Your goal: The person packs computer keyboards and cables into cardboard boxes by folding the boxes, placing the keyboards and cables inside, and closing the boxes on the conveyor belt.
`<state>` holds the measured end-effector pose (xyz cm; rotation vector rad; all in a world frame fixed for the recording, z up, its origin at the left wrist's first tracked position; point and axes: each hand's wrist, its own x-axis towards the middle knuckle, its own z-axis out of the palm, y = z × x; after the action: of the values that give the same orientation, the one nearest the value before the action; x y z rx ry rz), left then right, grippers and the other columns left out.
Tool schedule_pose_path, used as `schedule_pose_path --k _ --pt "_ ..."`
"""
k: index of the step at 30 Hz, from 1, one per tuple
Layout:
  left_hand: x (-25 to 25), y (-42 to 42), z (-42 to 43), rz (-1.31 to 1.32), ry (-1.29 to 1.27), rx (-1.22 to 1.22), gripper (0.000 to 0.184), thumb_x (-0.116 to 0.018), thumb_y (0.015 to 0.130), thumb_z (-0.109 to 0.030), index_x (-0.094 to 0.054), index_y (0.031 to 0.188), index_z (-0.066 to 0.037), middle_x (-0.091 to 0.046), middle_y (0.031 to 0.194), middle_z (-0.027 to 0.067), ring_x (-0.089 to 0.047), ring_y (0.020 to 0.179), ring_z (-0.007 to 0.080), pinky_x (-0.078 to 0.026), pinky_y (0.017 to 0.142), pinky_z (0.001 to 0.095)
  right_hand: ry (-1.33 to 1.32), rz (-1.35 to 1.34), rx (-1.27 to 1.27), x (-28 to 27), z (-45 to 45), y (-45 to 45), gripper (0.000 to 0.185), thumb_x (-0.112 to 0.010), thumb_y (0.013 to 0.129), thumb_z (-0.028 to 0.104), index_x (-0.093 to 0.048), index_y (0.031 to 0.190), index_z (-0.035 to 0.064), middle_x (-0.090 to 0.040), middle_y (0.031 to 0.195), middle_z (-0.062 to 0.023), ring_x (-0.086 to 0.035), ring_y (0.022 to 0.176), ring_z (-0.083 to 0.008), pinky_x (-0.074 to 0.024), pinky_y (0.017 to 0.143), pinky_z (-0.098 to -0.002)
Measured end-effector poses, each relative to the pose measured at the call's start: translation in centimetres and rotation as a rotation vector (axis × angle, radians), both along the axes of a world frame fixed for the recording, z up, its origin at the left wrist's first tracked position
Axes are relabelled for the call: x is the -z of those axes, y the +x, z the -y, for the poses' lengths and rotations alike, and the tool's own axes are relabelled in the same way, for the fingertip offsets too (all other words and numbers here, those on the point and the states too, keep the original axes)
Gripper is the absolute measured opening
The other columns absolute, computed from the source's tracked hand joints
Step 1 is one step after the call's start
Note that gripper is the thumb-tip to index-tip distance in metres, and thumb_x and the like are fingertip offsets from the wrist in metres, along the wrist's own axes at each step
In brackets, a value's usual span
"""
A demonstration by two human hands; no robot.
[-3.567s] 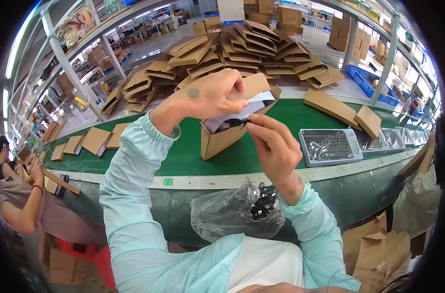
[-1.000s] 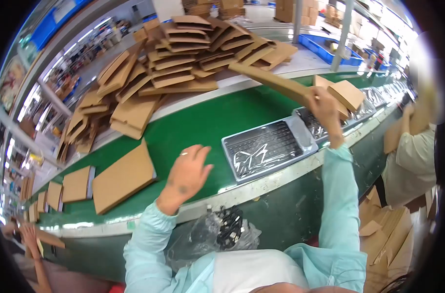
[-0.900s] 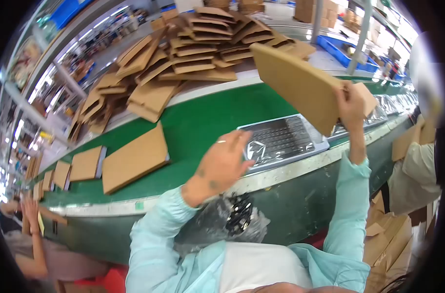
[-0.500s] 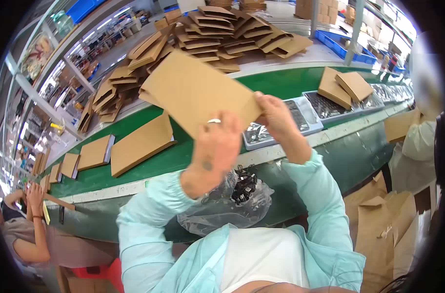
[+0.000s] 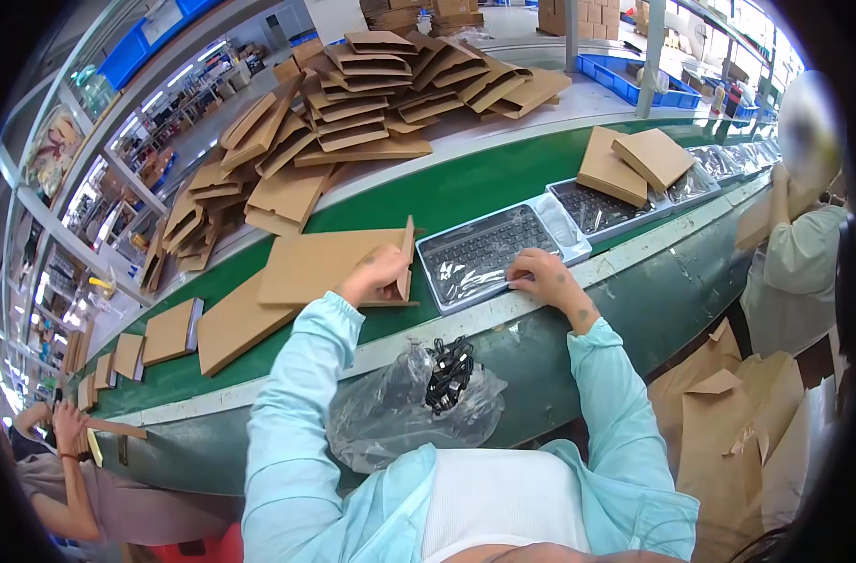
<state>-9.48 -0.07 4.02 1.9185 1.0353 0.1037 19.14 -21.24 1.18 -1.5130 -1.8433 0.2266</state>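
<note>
My left hand (image 5: pixel 379 272) is closed on the open end of a flat brown cardboard box (image 5: pixel 315 261), which lies on the green belt (image 5: pixel 372 211) with its end flaps spread. To its right is a grey tray with a black keyboard (image 5: pixel 489 249) under clear film. The fingers of my right hand (image 5: pixel 541 277) pinch the front edge of this tray. Below the belt's edge, a clear plastic bag (image 5: pixel 390 422) holds a bundle of black cables (image 5: pixel 449 373).
A big heap of brown boxes (image 5: pixel 353 103) lies behind the belt. More boxes (image 5: pixel 170 330) lie at left. Two boxes (image 5: pixel 651 158) rest on trays at right. A blue crate (image 5: pixel 634 83) stands behind. Co-workers are at the left (image 5: pixel 71 479) and right (image 5: pixel 803 253).
The brown box has come down from the air onto the belt, its end now open under my left hand. My right hand has let go of the box and taken the keyboard tray's edge.
</note>
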Motion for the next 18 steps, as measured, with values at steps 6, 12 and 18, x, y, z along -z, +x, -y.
schedule_pose_path --k 6,12,18 --pt "2.0 0.8 -0.7 0.151 -0.206 0.033 0.038 -0.050 0.095 -0.026 -0.056 0.069 0.001 -0.052 0.050 0.0078 -0.049 0.033 0.0180 -0.035 0.031 0.0328 -0.016 -0.086 0.022 0.2 -0.1 3.6 0.016 -0.079 0.072 0.007 -0.070 0.084 0.0075 -0.064 0.085 -0.0070 -0.065 0.085 -0.0259 -0.0518 0.074 -0.0356" --pt "1.8 5.7 1.6 0.240 -0.275 0.096 0.031 -0.052 0.096 -0.025 -0.057 0.075 -0.002 -0.052 0.052 0.0048 -0.043 0.032 0.0127 -0.029 0.028 0.0278 -0.017 -0.106 0.059 0.1 -0.1 3.9 0.015 -0.079 0.072 0.007 -0.070 0.084 0.0070 -0.064 0.084 -0.0069 -0.064 0.084 -0.0258 -0.0516 0.073 -0.0360" --pt "1.9 8.0 3.1 0.258 -0.270 0.055 0.039 -0.049 0.096 -0.023 -0.058 0.067 0.000 -0.056 0.052 0.0094 -0.048 0.032 0.0164 -0.033 0.028 0.0297 0.014 -0.127 0.108 0.0 -0.1 2.8 0.017 -0.080 0.072 0.007 -0.069 0.085 0.0044 -0.063 0.083 -0.0077 -0.065 0.078 -0.0227 -0.0529 0.071 -0.0334"
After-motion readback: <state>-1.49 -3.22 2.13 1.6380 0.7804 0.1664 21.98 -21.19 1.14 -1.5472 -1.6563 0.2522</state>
